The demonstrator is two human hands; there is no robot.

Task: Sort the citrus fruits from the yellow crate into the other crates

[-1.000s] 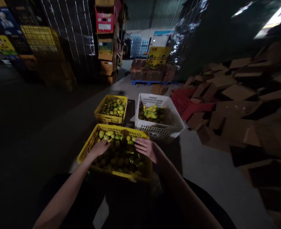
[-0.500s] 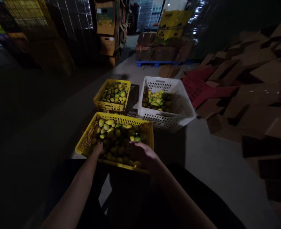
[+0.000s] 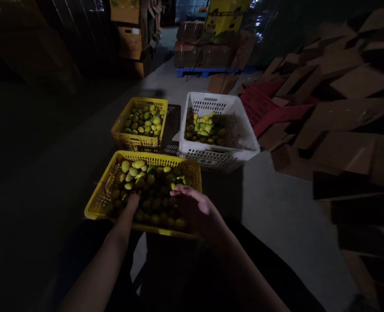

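A yellow crate full of yellow and green lemon-like fruit stands on the floor right in front of me. My left hand reaches down to the fruit left of the middle; its fingers are dim, and what they hold, if anything, is hidden. Over the right part of the same crate is my right hand, its fingers apart and stretched toward the left, with nothing seen in them. Shadow covers the fruit between the two hands.
Behind stand a smaller yellow crate of fruit and a white crate partly filled. Flattened cardboard and a red crate lie at the right. Boxes rest on a blue pallet farther back.
The view has tipped down and shifted, so the crates sit farther left and the back ones higher. Both hands remain at the front crate, the right one still with fingers apart.
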